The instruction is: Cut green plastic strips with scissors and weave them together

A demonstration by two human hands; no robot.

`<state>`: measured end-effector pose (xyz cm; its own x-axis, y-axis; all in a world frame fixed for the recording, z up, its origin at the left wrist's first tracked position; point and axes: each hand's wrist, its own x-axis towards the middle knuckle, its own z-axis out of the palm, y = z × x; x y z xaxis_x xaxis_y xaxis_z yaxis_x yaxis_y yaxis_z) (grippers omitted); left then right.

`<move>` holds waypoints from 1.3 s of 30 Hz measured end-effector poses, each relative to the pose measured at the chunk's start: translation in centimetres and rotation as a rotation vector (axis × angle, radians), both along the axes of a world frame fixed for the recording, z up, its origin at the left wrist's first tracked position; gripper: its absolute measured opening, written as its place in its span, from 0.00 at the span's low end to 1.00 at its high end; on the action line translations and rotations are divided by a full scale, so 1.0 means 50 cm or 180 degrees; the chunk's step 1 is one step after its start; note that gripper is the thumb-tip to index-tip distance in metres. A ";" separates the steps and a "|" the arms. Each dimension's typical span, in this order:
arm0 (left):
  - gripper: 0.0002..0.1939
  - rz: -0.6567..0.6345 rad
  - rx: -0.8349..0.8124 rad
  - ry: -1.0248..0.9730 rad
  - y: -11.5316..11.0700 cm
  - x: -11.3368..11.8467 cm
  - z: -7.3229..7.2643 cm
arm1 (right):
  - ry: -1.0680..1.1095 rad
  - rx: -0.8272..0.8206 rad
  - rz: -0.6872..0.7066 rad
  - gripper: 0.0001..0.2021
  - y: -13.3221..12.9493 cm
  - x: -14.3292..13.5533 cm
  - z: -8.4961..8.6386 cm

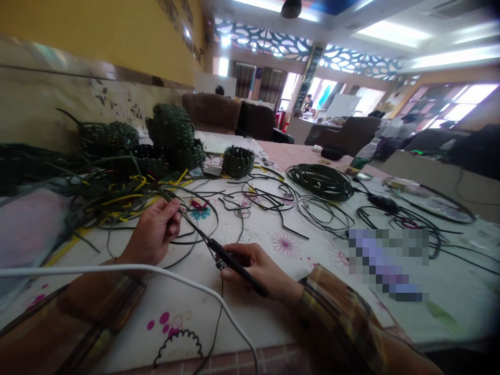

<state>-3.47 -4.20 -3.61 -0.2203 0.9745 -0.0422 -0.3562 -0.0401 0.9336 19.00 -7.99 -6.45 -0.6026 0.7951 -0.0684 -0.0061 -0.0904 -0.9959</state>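
My left hand (154, 229) is closed in a pinch on a thin dark green strip (167, 196), beside a heap of similar strips. In my right hand (258, 271) lies a slim tool with a black handle (236, 268), gripped between thumb and fingers. Its narrow front part (191, 224) points up and left to the fingers of my left hand. Whether it touches the strip I cannot tell, and its exact kind is unclear. Loose dark strips lie on the patterned tablecloth (265, 317) around both hands.
Dark green woven baskets (170, 127) stand at the back left, with a small one (238, 161) nearer the middle. A coil of strip (320, 182), a plastic bottle (365, 153) and black cables lie to the right. A white cable (175, 279) crosses in front of my left forearm.
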 end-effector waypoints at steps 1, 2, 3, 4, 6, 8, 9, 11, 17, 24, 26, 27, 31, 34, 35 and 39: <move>0.13 -0.0013 0.0008 -0.0017 0.000 -0.001 0.000 | 0.0002 0.0004 -0.0001 0.19 -0.002 -0.001 0.001; 0.13 -0.0039 0.0023 -0.0041 0.000 -0.001 -0.001 | 0.0001 0.0021 -0.0001 0.19 -0.003 -0.001 0.003; 0.14 -0.0068 0.0044 -0.0068 0.000 -0.002 -0.001 | -0.0010 0.0044 0.0003 0.19 -0.004 -0.001 0.005; 0.14 -0.0097 0.0062 -0.0096 0.000 -0.002 -0.002 | -0.0040 0.0072 0.0010 0.19 -0.005 -0.001 0.006; 0.15 -0.0146 0.0078 -0.0157 0.001 -0.004 -0.001 | -0.0132 0.0128 0.0020 0.19 -0.006 0.001 0.009; 0.16 -0.0114 0.0071 -0.0219 0.002 -0.007 0.003 | -0.0193 0.0150 0.0049 0.19 -0.006 0.002 0.009; 0.15 -0.0076 0.0061 -0.0250 0.003 -0.009 0.006 | -0.0199 0.0143 0.0060 0.19 -0.006 0.003 0.008; 0.12 0.0005 0.0052 -0.0290 0.004 -0.012 0.011 | -0.0180 0.0098 0.0053 0.19 -0.005 0.003 0.005; 0.15 -0.0033 0.0079 -0.0124 -0.002 -0.002 0.010 | -0.0086 -0.0020 -0.0035 0.21 -0.001 0.001 -0.003; 0.15 -0.0146 0.0110 -0.0079 -0.006 0.004 0.001 | 0.0030 0.0052 -0.0001 0.19 0.002 0.001 -0.005; 0.14 -0.0174 0.0110 -0.0111 -0.006 0.002 -0.001 | 0.0010 0.0055 -0.0004 0.19 -0.001 -0.001 -0.001; 0.13 -0.0185 0.0096 -0.0125 -0.006 0.001 -0.002 | -0.0006 0.0047 -0.0004 0.19 -0.003 -0.002 0.001; 0.13 -0.0218 0.0079 -0.0179 -0.003 -0.003 -0.002 | -0.0065 0.0065 -0.0019 0.20 -0.007 -0.003 0.007; 0.13 -0.0119 0.0060 -0.0257 0.001 -0.009 0.006 | -0.0139 0.0124 -0.0015 0.19 -0.007 0.000 0.009; 0.13 -0.0073 0.0041 -0.0279 0.003 -0.011 0.009 | -0.0162 0.0136 -0.0012 0.19 -0.006 0.001 0.009; 0.17 -0.0005 0.0018 -0.0256 0.003 -0.013 0.015 | -0.0169 0.0087 -0.0023 0.20 -0.006 0.000 0.007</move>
